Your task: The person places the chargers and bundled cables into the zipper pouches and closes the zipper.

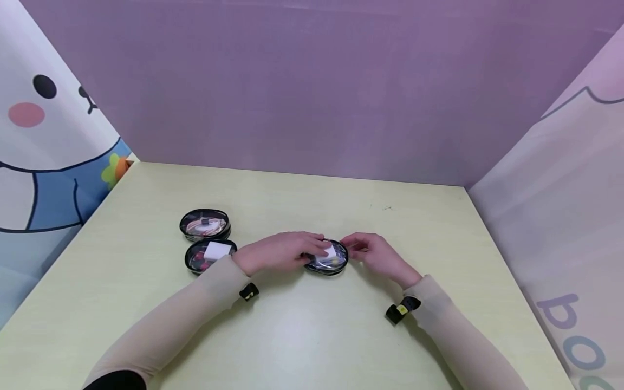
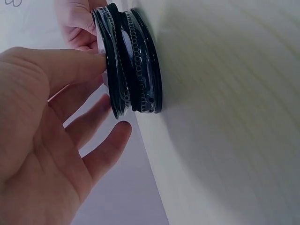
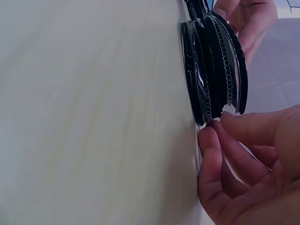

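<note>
A small oval zippered pouch (image 1: 330, 266) with black trim and a clear top lies on the table; a white block and cables show inside. My left hand (image 1: 283, 252) grips its left side, the fingers reaching over the clear top. In the left wrist view, the zipper band runs round the side of the pouch (image 2: 136, 65) between two black rims. At the other end my right hand (image 1: 379, 257) pinches the zipper edge with thumb and forefinger. The right wrist view shows these fingertips (image 3: 228, 121) right at the zipper band; any pull tab is hidden.
Two similar pouches stand to the left: one holding pinkish cable (image 1: 206, 223), the other with a white block (image 1: 218, 250) on top, partly behind my left forearm. The pale table (image 1: 292, 336) meets a purple backdrop (image 1: 302, 97), with printed cloth panels at both sides.
</note>
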A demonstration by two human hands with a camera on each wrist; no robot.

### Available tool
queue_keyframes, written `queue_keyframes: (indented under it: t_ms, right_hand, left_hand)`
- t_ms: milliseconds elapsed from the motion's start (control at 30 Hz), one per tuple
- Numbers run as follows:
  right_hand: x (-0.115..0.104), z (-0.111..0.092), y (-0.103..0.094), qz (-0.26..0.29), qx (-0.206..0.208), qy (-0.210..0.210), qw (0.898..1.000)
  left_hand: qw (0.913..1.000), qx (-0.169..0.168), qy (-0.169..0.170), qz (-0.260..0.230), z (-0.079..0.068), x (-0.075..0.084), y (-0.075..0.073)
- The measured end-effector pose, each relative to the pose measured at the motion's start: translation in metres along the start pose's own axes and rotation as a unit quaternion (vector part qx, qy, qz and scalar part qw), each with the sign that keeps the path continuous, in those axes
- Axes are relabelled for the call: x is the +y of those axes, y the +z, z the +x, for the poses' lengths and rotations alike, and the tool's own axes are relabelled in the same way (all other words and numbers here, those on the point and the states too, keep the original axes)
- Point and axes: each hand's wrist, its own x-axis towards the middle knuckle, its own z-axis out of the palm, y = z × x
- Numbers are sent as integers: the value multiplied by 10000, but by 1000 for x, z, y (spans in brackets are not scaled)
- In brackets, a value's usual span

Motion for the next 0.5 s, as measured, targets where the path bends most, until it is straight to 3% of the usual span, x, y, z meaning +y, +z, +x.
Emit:
queue_keyframes:
  t_ms: [500]
  right_hand:
    - [1, 2, -1, -433, -119, -73, 9990]
  left_hand:
    - [9999, -86, 28, -73, -1, -1, 0]
